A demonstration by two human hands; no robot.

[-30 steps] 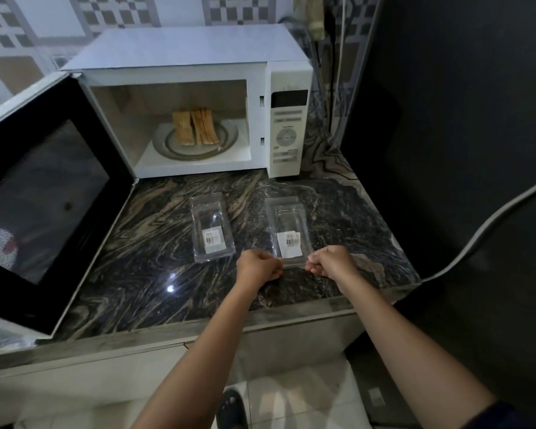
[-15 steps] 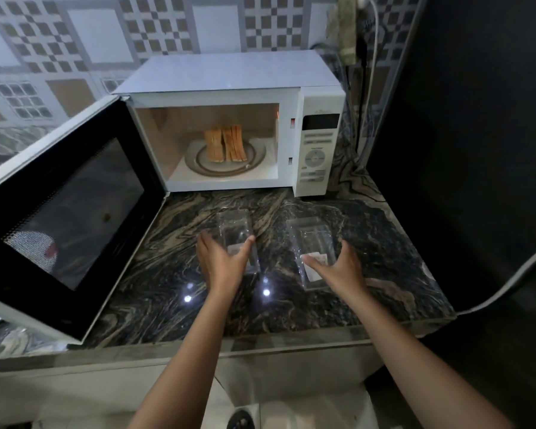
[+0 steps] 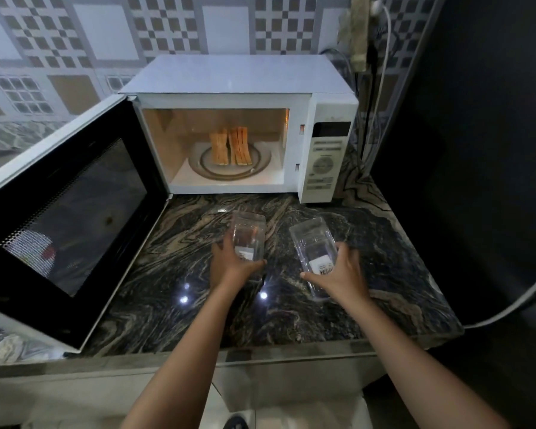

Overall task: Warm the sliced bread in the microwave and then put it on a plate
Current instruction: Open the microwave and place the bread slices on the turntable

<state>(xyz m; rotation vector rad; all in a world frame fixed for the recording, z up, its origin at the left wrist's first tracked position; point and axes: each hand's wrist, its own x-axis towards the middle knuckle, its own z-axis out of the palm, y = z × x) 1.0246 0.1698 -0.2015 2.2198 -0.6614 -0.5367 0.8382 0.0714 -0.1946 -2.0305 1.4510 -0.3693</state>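
Hands: L hand [image 3: 234, 263] curls round 1 clear packet [image 3: 248, 233], R hand [image 3: 342, 274] round a 2nd packet [image 3: 311, 246], both over counter [image 3: 198, 305]. Behind: 2 bread stacks [image 3: 229, 147] on turntable [image 3: 260, 162] inside 1 microwave [image 3: 229, 78], door [image 3: 59, 212] open.

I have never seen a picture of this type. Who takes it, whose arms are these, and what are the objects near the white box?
No machine works here. A person wears a wide-angle camera on the head, so the picture looks forward and down at that person's own two bare arms. On the dark marbled stone counter stands a white microwave oven, and its black-windowed door is swung open to the left. Inside, brown slices of bread sit on the round glass turntable. The left hand grips one clear plastic tray with a white label. The right hand grips a second clear tray with a barcode label. Both trays look empty.
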